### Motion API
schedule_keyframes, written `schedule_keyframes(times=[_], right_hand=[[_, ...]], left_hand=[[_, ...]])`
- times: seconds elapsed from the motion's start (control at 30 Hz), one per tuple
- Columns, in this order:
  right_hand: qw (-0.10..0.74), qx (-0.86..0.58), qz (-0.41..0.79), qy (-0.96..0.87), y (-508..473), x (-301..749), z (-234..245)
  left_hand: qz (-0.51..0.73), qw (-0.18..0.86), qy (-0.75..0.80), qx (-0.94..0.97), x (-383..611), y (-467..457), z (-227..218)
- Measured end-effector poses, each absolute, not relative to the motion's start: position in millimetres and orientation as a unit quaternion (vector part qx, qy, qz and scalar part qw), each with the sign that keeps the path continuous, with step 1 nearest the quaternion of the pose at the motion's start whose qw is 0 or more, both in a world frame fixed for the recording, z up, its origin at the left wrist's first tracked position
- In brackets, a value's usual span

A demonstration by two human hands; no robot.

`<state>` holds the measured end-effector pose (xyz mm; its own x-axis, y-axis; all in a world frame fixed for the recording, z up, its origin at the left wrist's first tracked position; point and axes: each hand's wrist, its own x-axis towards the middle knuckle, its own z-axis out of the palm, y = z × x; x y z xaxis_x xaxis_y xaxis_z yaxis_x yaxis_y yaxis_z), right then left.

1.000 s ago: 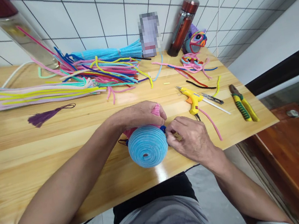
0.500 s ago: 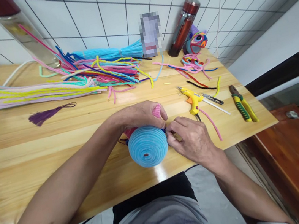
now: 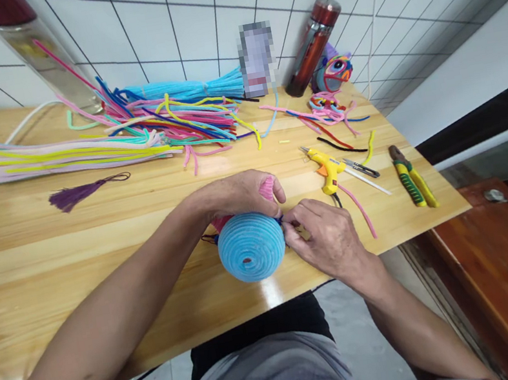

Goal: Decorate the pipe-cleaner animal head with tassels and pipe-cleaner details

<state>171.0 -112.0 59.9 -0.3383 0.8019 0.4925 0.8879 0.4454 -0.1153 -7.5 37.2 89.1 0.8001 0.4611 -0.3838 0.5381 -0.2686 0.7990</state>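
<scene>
A round blue piece coiled from pipe cleaners, with a small hole at its centre, faces me near the table's front edge. It joins a pink part that shows between the fingers of my left hand. That hand is wrapped over the far side of the pipe-cleaner craft and holds it. My right hand is at its right side, thumb and forefinger pinched at a small dark blue bit beside the blue coil. Exactly what the pinch holds is mostly hidden by the fingers.
On the table lie bundles of pipe cleaners, a purple tassel, a yellow glue gun, a utility knife and pliers. A red flask and a tall bottle stand at the back.
Almost nothing differs. My right hand's fingers shift very slightly at the craft's right side; my left hand keeps its hold.
</scene>
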Motion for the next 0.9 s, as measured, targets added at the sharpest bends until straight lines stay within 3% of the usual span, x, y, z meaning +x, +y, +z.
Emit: schedule_keyframes(times=[0.9], right_hand=[[0.248, -0.517, -0.084, -0.815, -111.5, 169.9, 60.1]], left_hand=[[-0.030, 0.569, 0.281, 0.772, -9.5, 38.6, 84.9]])
